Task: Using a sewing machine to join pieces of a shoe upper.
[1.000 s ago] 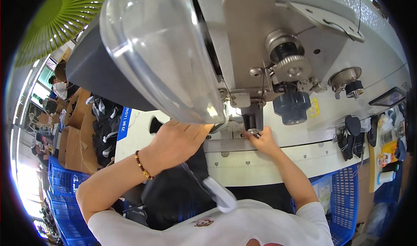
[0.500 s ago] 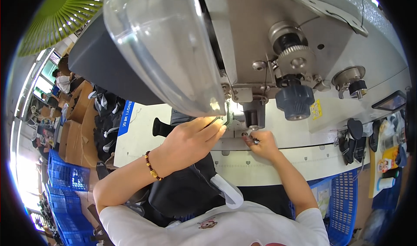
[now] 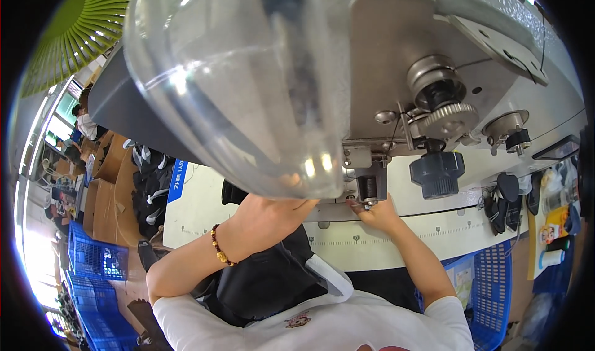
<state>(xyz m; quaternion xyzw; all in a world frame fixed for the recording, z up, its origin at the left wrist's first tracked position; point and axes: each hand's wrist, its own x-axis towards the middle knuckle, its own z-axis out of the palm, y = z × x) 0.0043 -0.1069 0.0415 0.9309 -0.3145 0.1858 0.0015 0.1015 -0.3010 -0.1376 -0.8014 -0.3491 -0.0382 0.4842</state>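
My left hand [image 3: 271, 219], with a beaded bracelet [image 3: 218, 245] at its wrist, reaches up to the sewing machine's needle area. Its fingers lie behind the clear plastic shield [image 3: 235, 84], so their grip is hidden. My right hand [image 3: 379, 216] is closed beside the presser area, thumb and forefinger near the lower end of a dark cylindrical part [image 3: 370, 187]. What those fingers hold, if anything, I cannot make out. A black fabric piece [image 3: 266, 283] with a white-grey edge [image 3: 331, 280] hangs below my left hand, over the table's front edge and my lap.
Above my right hand juts a dark tension knob [image 3: 437, 174]. A white machine bed with a ruler scale [image 3: 409, 233] runs along the front. Blue crates [image 3: 96, 252] and cardboard boxes [image 3: 108, 205] stand left; another blue basket [image 3: 489, 289] is at right. A green fan [image 3: 80, 22] is upper left.
The view has moved closer, so the shield and machine head look larger and lower. The shield now covers my left fingers, which showed pinched before. My right hand stays at nearly the same spot.
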